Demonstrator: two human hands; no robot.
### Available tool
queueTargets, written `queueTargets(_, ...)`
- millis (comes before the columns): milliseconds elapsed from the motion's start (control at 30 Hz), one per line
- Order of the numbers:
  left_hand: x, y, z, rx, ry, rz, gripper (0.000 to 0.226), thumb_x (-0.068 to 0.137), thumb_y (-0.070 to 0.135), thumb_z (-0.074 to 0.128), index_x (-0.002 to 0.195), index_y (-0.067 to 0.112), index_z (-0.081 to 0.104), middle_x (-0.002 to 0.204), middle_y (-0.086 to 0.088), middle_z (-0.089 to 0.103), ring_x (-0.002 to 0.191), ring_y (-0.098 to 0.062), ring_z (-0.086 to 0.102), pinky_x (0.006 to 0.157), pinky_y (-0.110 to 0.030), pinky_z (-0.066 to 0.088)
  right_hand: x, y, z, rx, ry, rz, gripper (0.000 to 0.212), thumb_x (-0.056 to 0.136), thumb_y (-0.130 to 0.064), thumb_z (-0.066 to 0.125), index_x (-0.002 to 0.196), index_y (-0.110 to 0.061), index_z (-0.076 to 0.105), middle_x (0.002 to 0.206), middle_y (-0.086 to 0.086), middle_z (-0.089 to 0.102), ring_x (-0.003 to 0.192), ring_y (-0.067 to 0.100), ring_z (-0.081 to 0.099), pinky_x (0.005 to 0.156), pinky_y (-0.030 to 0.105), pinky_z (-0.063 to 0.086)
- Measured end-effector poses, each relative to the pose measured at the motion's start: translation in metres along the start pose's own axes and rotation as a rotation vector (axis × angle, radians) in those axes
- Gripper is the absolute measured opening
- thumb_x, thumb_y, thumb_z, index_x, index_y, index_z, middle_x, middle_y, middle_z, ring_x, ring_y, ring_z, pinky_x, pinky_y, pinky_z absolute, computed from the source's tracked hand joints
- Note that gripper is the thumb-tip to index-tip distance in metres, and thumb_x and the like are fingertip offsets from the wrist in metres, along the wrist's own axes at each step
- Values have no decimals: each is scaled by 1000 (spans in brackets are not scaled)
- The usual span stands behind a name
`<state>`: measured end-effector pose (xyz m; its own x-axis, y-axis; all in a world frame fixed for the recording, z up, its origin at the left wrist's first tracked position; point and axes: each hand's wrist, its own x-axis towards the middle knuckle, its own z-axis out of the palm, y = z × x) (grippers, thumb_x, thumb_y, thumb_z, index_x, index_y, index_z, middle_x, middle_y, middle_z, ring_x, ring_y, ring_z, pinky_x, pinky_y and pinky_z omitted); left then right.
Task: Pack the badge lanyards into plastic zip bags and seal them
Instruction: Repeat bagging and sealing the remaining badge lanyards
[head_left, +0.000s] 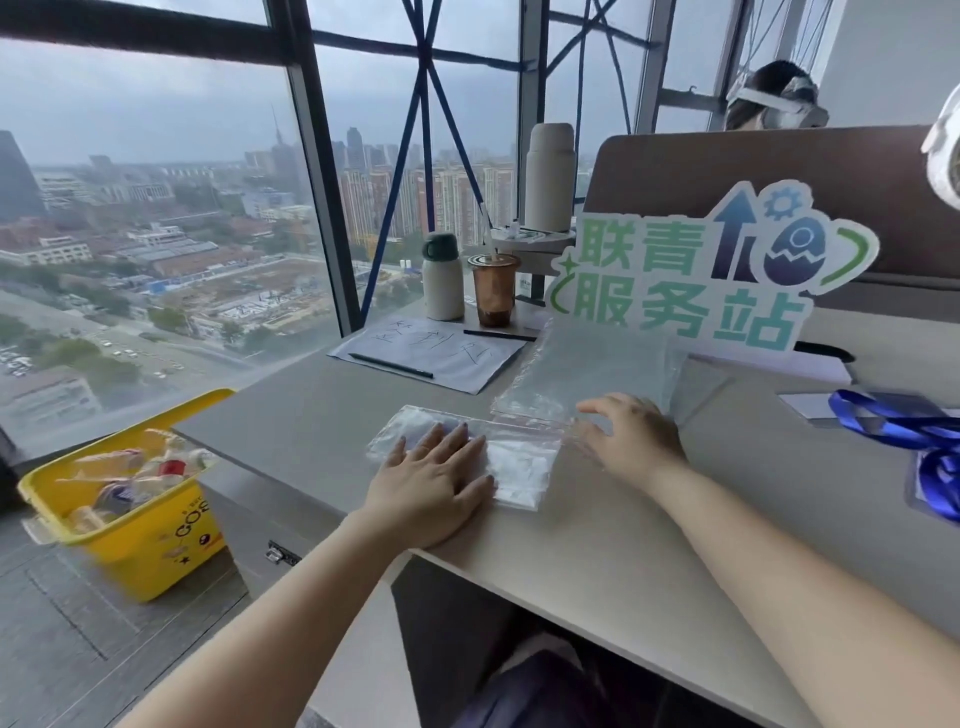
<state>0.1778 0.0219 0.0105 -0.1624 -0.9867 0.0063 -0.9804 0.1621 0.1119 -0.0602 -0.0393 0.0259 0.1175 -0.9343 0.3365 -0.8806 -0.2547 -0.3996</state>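
The left hand is lying flat, fingers spread and gripping nothing, pressing down on a small zip bag at 6 o'clock on the desk. The right hand is resting open at the bag's 3 o'clock end, fingertips touching the edge of a stack of empty bags at 12 o'clock; it is pinching nothing that can be seen. This looks like the sealing or flattening step for 1 bag, though whether a lanyard is inside cannot be told.

The blue lanyards are lying at 3 o'clock, well apart from both hands. The next move probably calls for lifting 1 empty bag off the stack, then reaching right for a lanyard.

A standing sign at 1 o'clock is reading "联青服务站". A paper sheet at 11 o'clock is carrying handwriting, not clearly legible. The yellow bin at 8 o'clock is showing letters beginning "GO".
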Motion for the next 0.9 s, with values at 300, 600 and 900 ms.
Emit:
queueTargets(300, 15, -8, -7, -10, 63, 12, 59, 94, 44, 35, 148, 37, 12, 158, 13, 5, 145, -8, -7, 117, -40, -11, 9, 19, 0, -104, -78, 54, 14, 85, -28, 57, 94, -29, 68, 106, -4, 67, 105, 21, 58, 90, 30, 38)
queueTargets(600, 17, 42, -21, -187, 313, 49, 53, 95, 33, 43, 145, 29, 26, 150, 6, 35, 139, -14, 28, 118, -30, 5, 14, 30, -12, -184, 26, 4, 13, 92, -26, 51, 95, -19, 62, 109, 4, 62, 102, 28, 55, 86, 33, 39)
queueTargets(900, 37, 140, -19, -313, 365, 256, 43, 93, 37, 50, 135, 28, 43, 140, 6, 45, 128, -17, 42, 104, -31, 34, -33, 111, -86, -271, 301, -43, 7, 90, -12, 55, 85, -11, 60, 90, 8, 63, 86, 31, 54, 70, 33, 33)
